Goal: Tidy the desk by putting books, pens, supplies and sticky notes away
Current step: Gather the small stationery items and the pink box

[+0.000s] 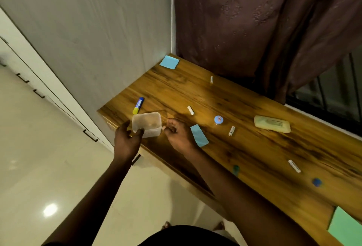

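My left hand [127, 138] grips the near wall of a small clear plastic container [147, 124] at the desk's front left corner. Just right of it my right hand [177, 134] has its fingers curled; whether it holds a small thing I cannot tell. A blue sticky note pad [199, 135] lies beside that hand and another [169, 62] sits at the far corner. A blue-and-yellow glue stick [138, 105] lies behind the container. Small white cylinders [190, 110] [231, 131] [211, 79] and a round blue tin [219, 120] are scattered on the wooden desk [254, 147].
A pale lid [272, 124] lies towards the right. A white eraser [294, 166], a blue cap [316, 182] and a teal item [236, 169] lie nearer me. A green pad [346, 228] is at the lower right. A curtain [254, 30] hangs behind; a wall [88, 30] bounds the left.
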Tool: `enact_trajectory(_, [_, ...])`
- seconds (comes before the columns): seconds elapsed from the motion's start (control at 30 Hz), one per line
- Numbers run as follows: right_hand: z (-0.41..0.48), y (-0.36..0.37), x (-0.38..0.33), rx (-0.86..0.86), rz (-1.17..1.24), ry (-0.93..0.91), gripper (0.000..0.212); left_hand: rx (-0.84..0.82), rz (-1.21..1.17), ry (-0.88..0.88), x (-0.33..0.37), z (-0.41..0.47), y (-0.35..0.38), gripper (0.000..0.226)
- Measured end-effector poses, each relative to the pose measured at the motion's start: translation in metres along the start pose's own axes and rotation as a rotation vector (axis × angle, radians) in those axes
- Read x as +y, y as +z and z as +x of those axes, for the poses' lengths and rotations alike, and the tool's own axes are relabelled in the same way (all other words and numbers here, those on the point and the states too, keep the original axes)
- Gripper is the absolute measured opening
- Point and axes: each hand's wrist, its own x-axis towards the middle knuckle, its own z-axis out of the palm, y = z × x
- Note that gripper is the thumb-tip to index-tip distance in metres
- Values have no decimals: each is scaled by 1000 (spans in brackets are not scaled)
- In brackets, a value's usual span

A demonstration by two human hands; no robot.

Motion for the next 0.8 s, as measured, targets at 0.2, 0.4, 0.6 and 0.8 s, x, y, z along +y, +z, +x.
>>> enact_trajectory(0.2, [3, 27, -5, -66, -64, -32, 50, -55, -120, -57, 2, -11, 7, 48])
enact_trajectory(0.4, [-12, 2, 5, 55, -33, -59, 45, -83, -151, -9, 9, -16, 11, 40])
enact_trajectory(0.6, [-54, -63, 20, 250, 126, -16, 38, -247, -172, 131, 44, -38, 47, 32])
enact_trajectory(0.8, [-112, -128, 54, 480, 134, 71, 32, -460, -157, 211, 67, -78, 111, 25])
